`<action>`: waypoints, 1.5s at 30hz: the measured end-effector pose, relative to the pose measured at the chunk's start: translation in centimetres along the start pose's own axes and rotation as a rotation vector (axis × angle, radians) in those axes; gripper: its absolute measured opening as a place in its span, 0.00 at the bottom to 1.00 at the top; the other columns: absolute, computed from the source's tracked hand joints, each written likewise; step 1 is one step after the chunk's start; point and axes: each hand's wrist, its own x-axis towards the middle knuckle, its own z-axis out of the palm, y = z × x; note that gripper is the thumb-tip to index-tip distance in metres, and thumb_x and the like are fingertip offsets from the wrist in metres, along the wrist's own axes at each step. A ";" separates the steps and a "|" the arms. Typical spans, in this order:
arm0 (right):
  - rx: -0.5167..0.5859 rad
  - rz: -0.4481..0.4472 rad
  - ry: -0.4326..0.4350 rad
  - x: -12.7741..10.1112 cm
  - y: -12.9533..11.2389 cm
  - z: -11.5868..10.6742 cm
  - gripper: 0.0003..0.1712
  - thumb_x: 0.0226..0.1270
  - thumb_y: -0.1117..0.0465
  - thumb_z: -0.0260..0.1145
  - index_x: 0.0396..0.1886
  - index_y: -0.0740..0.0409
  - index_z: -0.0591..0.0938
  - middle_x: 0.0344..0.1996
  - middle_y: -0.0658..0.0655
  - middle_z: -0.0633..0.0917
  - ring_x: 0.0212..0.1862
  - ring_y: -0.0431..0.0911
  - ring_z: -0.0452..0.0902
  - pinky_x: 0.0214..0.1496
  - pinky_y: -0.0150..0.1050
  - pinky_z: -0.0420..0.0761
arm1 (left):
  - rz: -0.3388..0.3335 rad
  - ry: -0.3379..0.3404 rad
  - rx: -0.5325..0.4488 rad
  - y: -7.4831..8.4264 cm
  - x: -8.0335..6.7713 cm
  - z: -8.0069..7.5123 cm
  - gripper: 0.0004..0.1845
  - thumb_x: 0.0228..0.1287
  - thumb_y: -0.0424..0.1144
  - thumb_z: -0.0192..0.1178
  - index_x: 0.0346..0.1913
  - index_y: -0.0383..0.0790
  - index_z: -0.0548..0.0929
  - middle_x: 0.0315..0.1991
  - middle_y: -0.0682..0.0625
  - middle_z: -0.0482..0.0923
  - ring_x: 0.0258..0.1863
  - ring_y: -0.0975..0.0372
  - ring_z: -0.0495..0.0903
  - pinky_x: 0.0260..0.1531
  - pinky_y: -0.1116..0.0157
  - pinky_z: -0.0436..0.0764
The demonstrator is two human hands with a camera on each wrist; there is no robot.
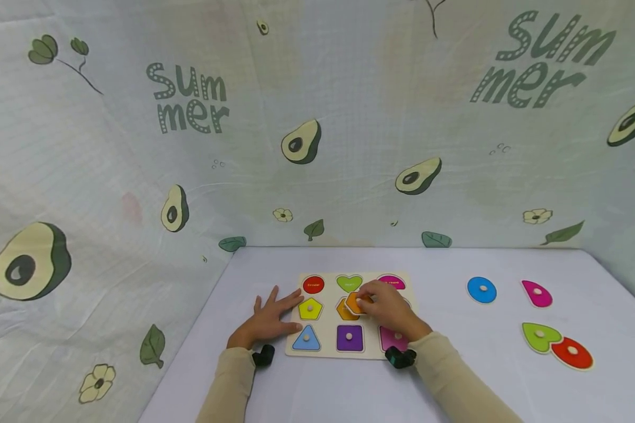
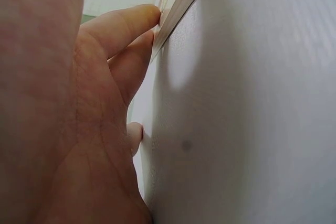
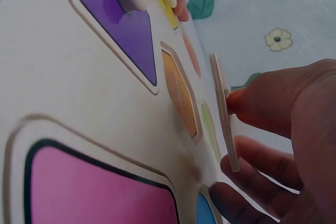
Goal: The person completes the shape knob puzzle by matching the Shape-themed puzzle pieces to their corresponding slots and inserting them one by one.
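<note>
Pinched between thumb and fingers of the right hand [image 1: 388, 305], an orange hexagon piece [image 1: 355, 302] is held by its knob, lifted and tilted on edge just above the orange recess [image 3: 180, 94] at the middle of the puzzle board [image 1: 325, 351]. The recess lies directly beneath and slightly left of the piece, so the piece's flat face must be laid level over it. The left hand [image 1: 268, 320] is spread flat, fingers straight, pressed on the table [image 1: 349, 388] against the board's left edge. Further right, well apart, a blue circle [image 1: 481, 289], pink drop [image 1: 537, 294], green heart [image 1: 538, 336] and red oval [image 1: 572, 353] are laid loose.
</note>
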 end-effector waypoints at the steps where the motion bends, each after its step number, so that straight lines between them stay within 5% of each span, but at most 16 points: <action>1: -0.006 0.002 -0.002 0.1 -0.1 0.1 0.04 0.64 0.61 0.72 0.38 0.50 0.88 0.45 0.50 0.85 0.51 0.49 0.80 0.57 0.51 0.80 | -0.002 0.002 0.002 0.0 0.0 0.0 0.41 0.57 0.61 0.67 0.75 0.60 0.69 0.77 0.59 0.58 0.79 0.43 0.35 0.68 0.33 0.27; 14: -0.082 0.050 -0.030 0.8 -0.7 1.6 0.04 0.63 0.58 0.73 0.37 0.50 0.89 0.42 0.49 0.83 0.48 0.47 0.79 0.56 0.48 0.80 | 0.001 -0.006 0.004 -0.2 0.2 0.0 0.41 0.57 0.62 0.66 0.74 0.62 0.68 0.77 0.60 0.58 0.79 0.43 0.34 0.68 0.33 0.26; 27: -0.224 0.001 0.009 1.0 -1.3 2.4 0.04 0.60 0.59 0.74 0.35 0.52 0.90 0.40 0.51 0.86 0.48 0.50 0.79 0.54 0.47 0.82 | 0.002 -0.006 0.001 -0.2 0.3 0.1 0.42 0.56 0.63 0.66 0.75 0.62 0.68 0.77 0.60 0.57 0.79 0.44 0.34 0.68 0.34 0.26; 45: -0.224 -0.009 -0.001 0.6 -1.6 2.9 0.05 0.62 0.58 0.74 0.36 0.53 0.90 0.43 0.53 0.87 0.44 0.48 0.76 0.47 0.42 0.81 | 0.001 -0.013 -0.006 -0.1 0.3 0.0 0.41 0.57 0.61 0.66 0.74 0.62 0.68 0.77 0.62 0.57 0.79 0.44 0.34 0.68 0.35 0.26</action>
